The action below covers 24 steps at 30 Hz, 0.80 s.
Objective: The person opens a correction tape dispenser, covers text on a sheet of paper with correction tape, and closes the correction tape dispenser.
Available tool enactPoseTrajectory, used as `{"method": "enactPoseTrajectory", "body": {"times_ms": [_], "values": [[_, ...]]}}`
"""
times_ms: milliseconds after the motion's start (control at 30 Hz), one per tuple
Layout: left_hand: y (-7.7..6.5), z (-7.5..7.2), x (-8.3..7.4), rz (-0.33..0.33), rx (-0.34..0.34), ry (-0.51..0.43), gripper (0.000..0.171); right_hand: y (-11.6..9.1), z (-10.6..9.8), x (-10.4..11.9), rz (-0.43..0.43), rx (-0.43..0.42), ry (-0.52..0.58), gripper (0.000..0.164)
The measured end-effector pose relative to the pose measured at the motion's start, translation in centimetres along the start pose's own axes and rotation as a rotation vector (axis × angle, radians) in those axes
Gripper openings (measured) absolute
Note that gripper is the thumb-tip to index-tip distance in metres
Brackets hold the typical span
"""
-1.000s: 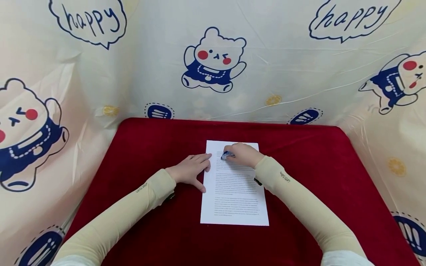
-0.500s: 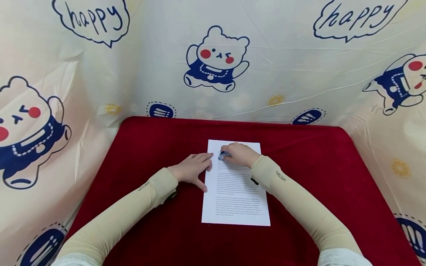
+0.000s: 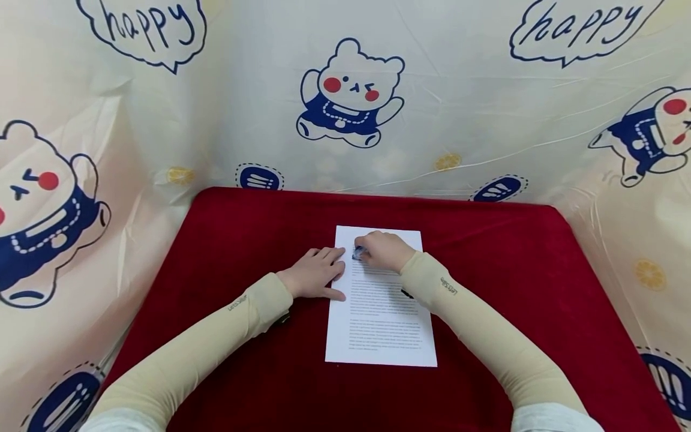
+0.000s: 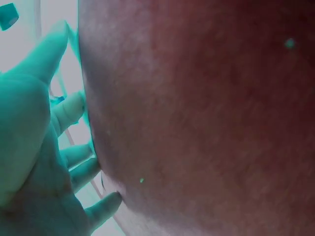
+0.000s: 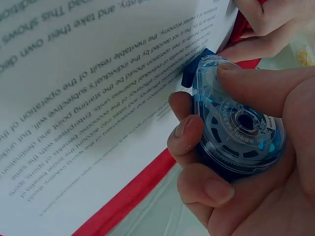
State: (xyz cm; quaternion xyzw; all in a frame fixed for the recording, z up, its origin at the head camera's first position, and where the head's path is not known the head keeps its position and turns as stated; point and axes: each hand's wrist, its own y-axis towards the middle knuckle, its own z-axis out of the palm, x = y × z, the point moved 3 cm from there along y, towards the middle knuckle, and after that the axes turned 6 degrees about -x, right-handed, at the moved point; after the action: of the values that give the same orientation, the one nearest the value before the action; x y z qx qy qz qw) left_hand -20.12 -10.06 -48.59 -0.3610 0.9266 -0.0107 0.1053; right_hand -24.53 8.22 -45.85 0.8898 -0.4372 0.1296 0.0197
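Note:
A sheet of printed paper (image 3: pixel 380 354) lies on the red tablecloth, its lines of text running across it. My right hand (image 3: pixel 384 251) is over the sheet's upper part and grips a clear blue correction tape (image 5: pixel 238 123). In the right wrist view its thumb lies along the top of the case, the other fingers curl underneath, and the blue tip (image 5: pixel 194 69) is right at the small print. Spread fingers of my left hand (image 3: pixel 312 275) rest on the paper's left margin, thumb lower down. The left wrist view shows these fingers (image 4: pixel 69 113) at the sheet's edge.
The red cloth (image 3: pixel 243 228) covers the whole table and extends around the sheet on every side. A pale curtain (image 3: pixel 459 108) with cartoon bears hangs behind the table and along both sides.
My right hand has slid a little left over the paper with the correction tape. The left thumb has shifted up and further onto the sheet, while the paper stays about where it was.

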Motion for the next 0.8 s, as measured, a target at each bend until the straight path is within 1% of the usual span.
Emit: {"method": "enactPoseTrajectory", "body": {"times_ms": [67, 167, 333, 533, 800], "values": [[-0.05, -0.07, -0.12, 0.004, -0.023, 0.036, 0.052, 0.12, 0.03, 0.10, -0.002, -0.002, -0.017, 0.018], [-0.08, -0.06, -0.19, -0.002, -0.032, 0.053, 0.052, 0.17, 0.08, 0.13, 0.000, 0.000, -0.037, 0.019], [0.02, 0.06, -0.29, -0.002, -0.044, 0.048, 0.052, 0.10, -0.05, 0.10, 0.007, 0.005, -0.050, 0.020], [-0.05, -0.05, -0.41, -0.011, -0.038, 0.039, 0.052, -0.31, -0.38, 0.07, 0.020, 0.017, -0.048, 0.023], [-0.08, -0.08, -0.31, -0.006, -0.045, 0.044, 0.053, -0.51, -0.53, -0.27, 0.030, 0.028, -0.029, 0.019]]}}
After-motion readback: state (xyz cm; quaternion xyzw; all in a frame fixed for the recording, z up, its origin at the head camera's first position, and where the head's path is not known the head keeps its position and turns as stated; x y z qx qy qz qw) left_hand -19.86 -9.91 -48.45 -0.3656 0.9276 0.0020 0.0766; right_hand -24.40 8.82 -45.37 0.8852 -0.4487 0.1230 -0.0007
